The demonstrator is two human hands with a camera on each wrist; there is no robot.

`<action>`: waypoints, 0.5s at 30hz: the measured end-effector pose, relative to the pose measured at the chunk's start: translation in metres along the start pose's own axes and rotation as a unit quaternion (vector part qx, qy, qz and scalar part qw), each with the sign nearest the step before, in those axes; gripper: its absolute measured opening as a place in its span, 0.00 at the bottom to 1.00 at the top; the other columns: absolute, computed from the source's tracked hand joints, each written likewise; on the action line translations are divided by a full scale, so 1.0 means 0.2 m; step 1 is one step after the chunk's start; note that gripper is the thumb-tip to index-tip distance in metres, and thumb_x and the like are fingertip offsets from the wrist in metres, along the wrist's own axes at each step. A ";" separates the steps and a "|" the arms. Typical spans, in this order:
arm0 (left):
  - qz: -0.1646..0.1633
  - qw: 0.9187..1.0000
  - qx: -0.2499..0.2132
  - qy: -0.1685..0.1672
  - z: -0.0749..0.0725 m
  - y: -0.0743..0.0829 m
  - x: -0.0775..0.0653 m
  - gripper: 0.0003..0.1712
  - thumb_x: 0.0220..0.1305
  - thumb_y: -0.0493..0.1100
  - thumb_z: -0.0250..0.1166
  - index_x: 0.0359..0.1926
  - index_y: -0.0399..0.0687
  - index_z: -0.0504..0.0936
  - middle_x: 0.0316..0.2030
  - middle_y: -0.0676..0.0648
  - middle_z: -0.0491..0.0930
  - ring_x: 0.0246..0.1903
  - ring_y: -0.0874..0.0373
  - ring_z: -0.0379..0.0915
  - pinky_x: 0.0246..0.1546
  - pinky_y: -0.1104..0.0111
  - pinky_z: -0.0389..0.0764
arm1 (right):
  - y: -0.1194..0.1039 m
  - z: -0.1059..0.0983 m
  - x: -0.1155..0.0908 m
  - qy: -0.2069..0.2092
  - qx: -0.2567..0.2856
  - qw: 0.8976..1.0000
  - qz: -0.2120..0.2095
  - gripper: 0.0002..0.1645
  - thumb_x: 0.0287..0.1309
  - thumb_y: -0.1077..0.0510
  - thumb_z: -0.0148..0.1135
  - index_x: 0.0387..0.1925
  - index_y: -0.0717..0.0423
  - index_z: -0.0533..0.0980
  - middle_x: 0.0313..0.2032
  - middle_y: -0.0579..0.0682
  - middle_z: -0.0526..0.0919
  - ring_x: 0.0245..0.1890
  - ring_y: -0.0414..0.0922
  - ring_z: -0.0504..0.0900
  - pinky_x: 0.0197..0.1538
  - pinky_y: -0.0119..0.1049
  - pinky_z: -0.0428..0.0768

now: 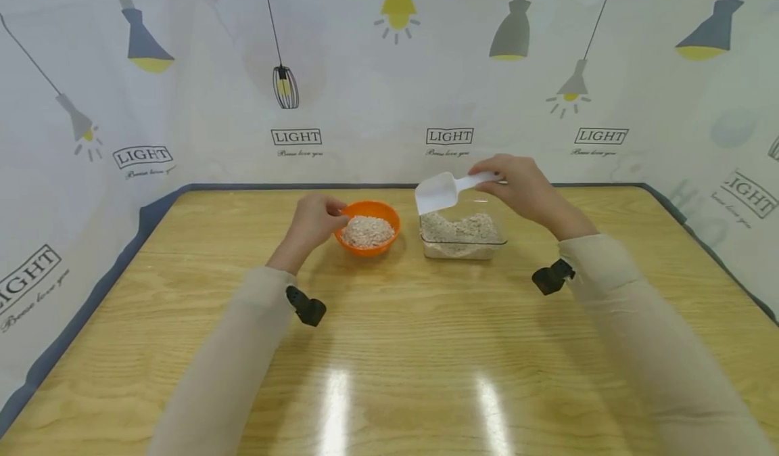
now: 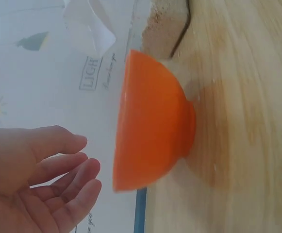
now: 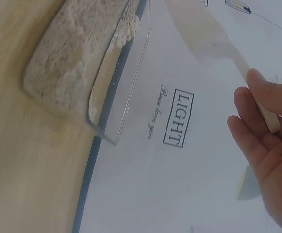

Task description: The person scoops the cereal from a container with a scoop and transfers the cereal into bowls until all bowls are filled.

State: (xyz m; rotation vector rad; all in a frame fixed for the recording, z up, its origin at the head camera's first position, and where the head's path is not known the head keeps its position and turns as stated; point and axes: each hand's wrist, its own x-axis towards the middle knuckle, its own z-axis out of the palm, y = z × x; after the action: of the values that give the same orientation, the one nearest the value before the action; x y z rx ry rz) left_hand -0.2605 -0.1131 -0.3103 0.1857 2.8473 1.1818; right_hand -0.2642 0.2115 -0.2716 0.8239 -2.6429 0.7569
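My right hand [image 1: 517,189] pinches the handle of a white scoop [image 1: 437,193] between thumb and fingers, holding it above a clear rectangular container [image 1: 462,252]. That container holds pale flakes like oats [image 3: 70,58], with a dip in their surface. To its left stands an orange bowl [image 2: 153,126] with a mound of similar flakes [image 1: 368,231] inside. Beside the bowl's left rim is my left hand [image 1: 313,220], its fingers loosely bent, and the left wrist view shows a gap between fingertips and bowl. The scoop's inside is hidden in the wrist views.
Both vessels stand toward the back of a light wooden table [image 1: 389,348]. A white backdrop [image 1: 365,90] printed with lamps rises just behind the table's far edge. Dark wrist cameras [image 1: 309,309] sit on both sleeves.
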 end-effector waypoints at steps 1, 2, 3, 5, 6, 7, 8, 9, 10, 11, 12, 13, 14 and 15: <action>0.002 1.000 -0.003 -0.001 0.01 0.02 0.00 0.18 0.59 0.36 0.62 0.51 0.34 0.77 0.44 0.38 0.77 0.43 0.49 0.73 0.40 0.62 0.77 | 0.01 -0.01 -0.01 -0.003 0.000 1.000 0.007 0.14 0.52 0.68 0.63 0.43 0.66 0.78 0.43 0.62 0.79 0.41 0.56 0.79 0.43 0.46 0.77; 0.003 1.000 -0.005 -0.002 0.02 0.03 0.00 0.18 0.59 0.36 0.62 0.51 0.34 0.78 0.43 0.39 0.77 0.43 0.49 0.73 0.40 0.63 0.77 | 0.02 -0.02 -0.02 -0.006 -0.002 1.000 0.012 0.14 0.53 0.68 0.62 0.44 0.66 0.78 0.44 0.62 0.79 0.41 0.56 0.79 0.43 0.47 0.77; 0.005 1.000 -0.007 -0.003 0.03 0.05 0.01 0.18 0.59 0.36 0.62 0.51 0.34 0.78 0.43 0.39 0.77 0.43 0.49 0.73 0.40 0.63 0.77 | 0.02 -0.02 -0.03 -0.010 -0.002 1.000 0.018 0.14 0.53 0.67 0.62 0.44 0.66 0.78 0.44 0.62 0.79 0.42 0.56 0.78 0.44 0.48 0.77; 0.006 1.000 -0.013 -0.007 0.06 0.08 0.02 0.18 0.58 0.36 0.62 0.51 0.35 0.78 0.43 0.40 0.77 0.42 0.50 0.73 0.41 0.64 0.77 | 0.04 -0.04 -0.04 -0.017 -0.004 0.999 0.027 0.14 0.54 0.67 0.61 0.44 0.65 0.78 0.44 0.62 0.78 0.42 0.56 0.78 0.44 0.48 0.76; 0.007 1.000 -0.013 -0.010 0.07 0.10 0.02 0.18 0.59 0.36 0.62 0.51 0.35 0.78 0.43 0.40 0.77 0.42 0.51 0.73 0.41 0.64 0.77 | 0.05 -0.04 -0.05 -0.022 -0.004 0.999 0.032 0.14 0.54 0.67 0.61 0.45 0.65 0.78 0.45 0.62 0.78 0.43 0.57 0.78 0.44 0.49 0.76; 0.007 1.000 -0.014 -0.012 0.08 0.11 0.02 0.18 0.58 0.36 0.63 0.51 0.36 0.78 0.42 0.41 0.77 0.42 0.51 0.73 0.41 0.65 0.77 | 0.06 -0.05 -0.05 -0.027 -0.004 0.999 0.037 0.14 0.55 0.67 0.61 0.45 0.65 0.77 0.45 0.62 0.78 0.43 0.57 0.78 0.44 0.49 0.76; 0.008 1.000 -0.015 -0.013 0.10 0.13 0.03 0.18 0.58 0.36 0.63 0.51 0.36 0.78 0.42 0.41 0.77 0.41 0.51 0.73 0.41 0.65 0.77 | 0.07 -0.05 -0.06 -0.032 -0.005 0.999 0.043 0.14 0.55 0.67 0.61 0.45 0.65 0.77 0.46 0.62 0.78 0.43 0.57 0.78 0.44 0.49 0.76; 0.010 1.000 -0.016 -0.016 0.11 0.15 0.03 0.18 0.58 0.36 0.63 0.50 0.36 0.78 0.42 0.41 0.77 0.41 0.52 0.73 0.41 0.65 0.77 | 0.07 -0.05 -0.06 -0.039 -0.006 0.998 0.050 0.14 0.55 0.67 0.60 0.45 0.65 0.77 0.46 0.62 0.78 0.43 0.58 0.78 0.44 0.50 0.76; 0.012 1.000 -0.017 -0.018 0.13 0.16 0.03 0.18 0.58 0.36 0.63 0.50 0.37 0.78 0.43 0.41 0.77 0.41 0.52 0.73 0.41 0.65 0.77 | 0.08 -0.06 -0.07 -0.046 -0.007 0.997 0.057 0.14 0.56 0.66 0.60 0.46 0.64 0.77 0.47 0.63 0.77 0.43 0.58 0.78 0.44 0.50 0.76; 0.015 1.000 -0.017 -0.021 0.14 0.17 0.03 0.18 0.58 0.36 0.63 0.50 0.37 0.79 0.43 0.42 0.76 0.41 0.52 0.73 0.41 0.66 0.77 | 0.08 -0.06 -0.07 -0.052 -0.008 0.997 0.062 0.14 0.57 0.66 0.59 0.46 0.64 0.77 0.47 0.63 0.77 0.44 0.58 0.77 0.44 0.50 0.76; 0.021 0.999 -0.017 -0.022 0.16 0.19 0.04 0.18 0.58 0.36 0.62 0.50 0.37 0.79 0.43 0.42 0.76 0.41 0.52 0.73 0.41 0.66 0.77 | 0.09 -0.07 -0.08 -0.058 -0.009 0.996 0.067 0.15 0.57 0.66 0.59 0.47 0.65 0.77 0.48 0.63 0.77 0.43 0.58 0.77 0.44 0.50 0.76; 0.026 0.999 -0.020 -0.024 0.17 0.20 0.04 0.17 0.58 0.37 0.63 0.50 0.37 0.79 0.43 0.42 0.76 0.41 0.52 0.73 0.41 0.66 0.77 | 0.09 -0.07 -0.09 -0.064 -0.010 0.995 0.070 0.15 0.58 0.65 0.59 0.47 0.65 0.77 0.48 0.64 0.76 0.43 0.59 0.77 0.44 0.51 0.75; 0.032 0.999 -0.021 -0.027 0.18 0.21 0.04 0.17 0.58 0.37 0.62 0.50 0.38 0.79 0.43 0.42 0.76 0.42 0.52 0.73 0.41 0.66 0.76 | 0.10 -0.08 -0.09 -0.069 -0.011 0.995 0.071 0.15 0.58 0.65 0.58 0.47 0.65 0.77 0.48 0.64 0.76 0.43 0.59 0.77 0.44 0.51 0.75; 0.041 0.999 -0.020 -0.030 0.20 0.22 0.04 0.17 0.59 0.37 0.62 0.49 0.38 0.79 0.44 0.42 0.76 0.42 0.52 0.74 0.42 0.66 0.76 | 0.10 -0.08 -0.10 -0.075 -0.012 0.994 0.073 0.15 0.58 0.65 0.58 0.47 0.66 0.76 0.48 0.64 0.76 0.43 0.59 0.77 0.44 0.51 0.75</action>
State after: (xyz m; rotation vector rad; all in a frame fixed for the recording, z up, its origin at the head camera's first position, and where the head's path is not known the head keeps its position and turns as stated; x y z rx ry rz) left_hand -0.2609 -0.0538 -0.3072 0.3335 2.7864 1.2244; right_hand -0.2583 0.2433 -0.2742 0.7136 -2.8647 0.7244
